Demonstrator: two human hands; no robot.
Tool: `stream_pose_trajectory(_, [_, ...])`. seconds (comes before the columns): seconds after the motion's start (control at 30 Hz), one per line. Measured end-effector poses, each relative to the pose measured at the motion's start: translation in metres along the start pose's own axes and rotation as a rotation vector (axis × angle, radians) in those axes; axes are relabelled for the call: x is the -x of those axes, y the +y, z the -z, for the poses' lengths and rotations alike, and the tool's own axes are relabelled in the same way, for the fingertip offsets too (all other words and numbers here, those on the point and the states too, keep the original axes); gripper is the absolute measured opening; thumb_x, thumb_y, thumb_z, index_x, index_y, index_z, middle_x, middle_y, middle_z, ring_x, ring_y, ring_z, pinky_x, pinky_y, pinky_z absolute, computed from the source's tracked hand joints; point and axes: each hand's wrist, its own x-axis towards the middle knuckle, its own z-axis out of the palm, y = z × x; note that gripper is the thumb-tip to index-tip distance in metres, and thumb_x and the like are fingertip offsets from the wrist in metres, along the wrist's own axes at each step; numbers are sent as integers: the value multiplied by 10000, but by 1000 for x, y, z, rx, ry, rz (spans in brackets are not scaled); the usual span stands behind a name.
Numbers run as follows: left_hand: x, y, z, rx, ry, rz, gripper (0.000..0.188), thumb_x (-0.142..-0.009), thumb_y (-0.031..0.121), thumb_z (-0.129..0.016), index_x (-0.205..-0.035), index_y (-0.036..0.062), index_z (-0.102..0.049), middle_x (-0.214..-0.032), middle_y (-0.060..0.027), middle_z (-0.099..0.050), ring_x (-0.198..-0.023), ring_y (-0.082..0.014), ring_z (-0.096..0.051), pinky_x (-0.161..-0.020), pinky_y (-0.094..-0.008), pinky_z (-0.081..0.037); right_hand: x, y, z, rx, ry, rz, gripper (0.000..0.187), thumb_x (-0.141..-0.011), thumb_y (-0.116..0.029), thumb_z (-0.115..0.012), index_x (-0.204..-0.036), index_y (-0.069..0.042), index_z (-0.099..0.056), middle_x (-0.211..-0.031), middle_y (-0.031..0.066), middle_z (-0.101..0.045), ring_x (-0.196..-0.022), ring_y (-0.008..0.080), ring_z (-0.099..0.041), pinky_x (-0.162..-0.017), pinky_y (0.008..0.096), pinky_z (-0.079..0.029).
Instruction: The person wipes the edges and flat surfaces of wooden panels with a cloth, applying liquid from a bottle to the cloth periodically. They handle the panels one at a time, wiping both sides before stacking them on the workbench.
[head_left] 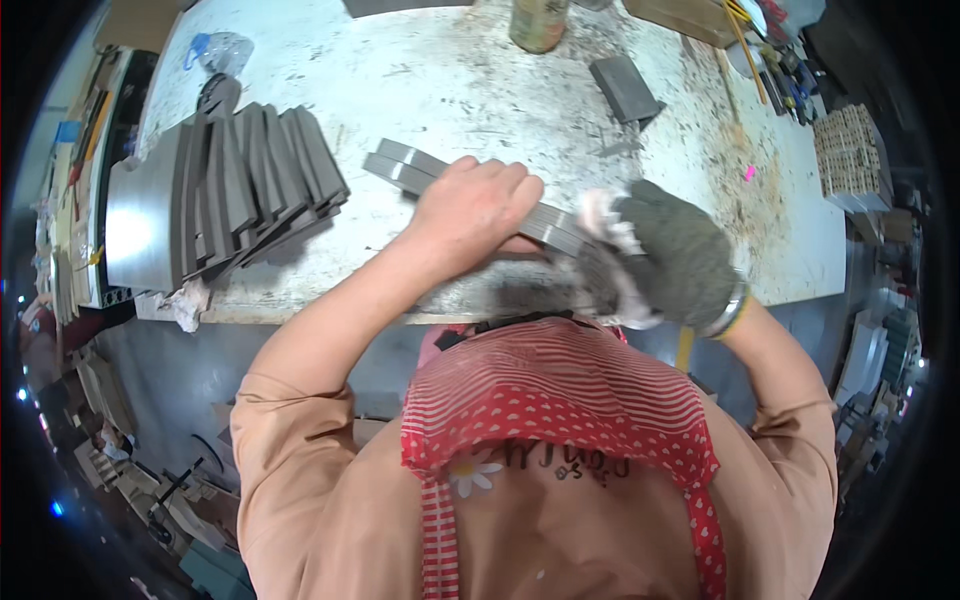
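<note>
Over the front middle of the white table, my bare left hand (472, 212) is closed around a bundle of long grey strips (408, 163). The bundle lies slantwise, one end reaching out to the left and the other toward my right hand. My right hand (682, 252), in a dark grey glove, closes on a crumpled white rag (608, 218) at the bundle's right end. That end and the glove's fingertips are partly covered and blurred. To the left of my hands, several grey curved plates (238, 180) lean against one another in a row.
The white worktable (400, 80) is stained and scuffed. A grey block (625, 88) lies at the back right, near a jar (538, 25) and a pink scrap (749, 173). Clear plastic (222, 50) sits back left. Wooden pieces (852, 155) are stacked by the right edge.
</note>
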Motion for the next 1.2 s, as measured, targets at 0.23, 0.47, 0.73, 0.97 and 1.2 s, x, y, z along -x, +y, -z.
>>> stream_pose_trajectory(0.23, [-6,-1,0,46,7,-16,466,-653,439,-694,-866,74,-497,-832,-43,-548,-818,-225,-571,-720,-326,-415,-20,-3,-2,24,305,163,394,-713,-144,-667,-1096,-83,-593,-1135,155,-580,-1017,321,-582,-883,383,-468])
stream_pose_trajectory(0.47, [4,0,-1,14,-29,-21,493,-708,524,-590,-891,80,-478,-818,-59,-535,-800,-234,-571,-688,-344,-427,13,3,9,23,-19,70,272,-704,-162,-682,-952,-76,-611,-857,137,-590,-754,309,-585,-662,391,-471])
stream_pose_trajectory(0.73, [7,28,91,146,192,100,568,-713,570,-624,-969,81,-490,-792,-110,-577,-752,-319,-592,-633,-398,-468,26,55,5,-397,224,-454,462,-804,-156,-674,-1199,32,-527,-1192,192,-565,-1127,272,-533,-978,348,-389])
stream_pose_trajectory(0.97, [49,25,331,205,152,523,479,-967,436,-367,-1092,33,-594,-950,-216,-643,-871,-237,-618,-818,-337,-457,14,48,-11,-592,168,-312,400,-793,-85,-665,-1163,12,-551,-1129,132,-605,-1033,230,-571,-923,330,-421])
stream_pose_trajectory(1.2, [134,-142,315,-248,-19,704,508,-940,441,-415,-1057,-19,-596,-958,-183,-652,-892,-277,-616,-813,-338,-451,-21,17,-30,-586,125,-230,309,-777,-112,-677,-1055,-1,-596,-1015,147,-626,-935,258,-599,-840,328,-455])
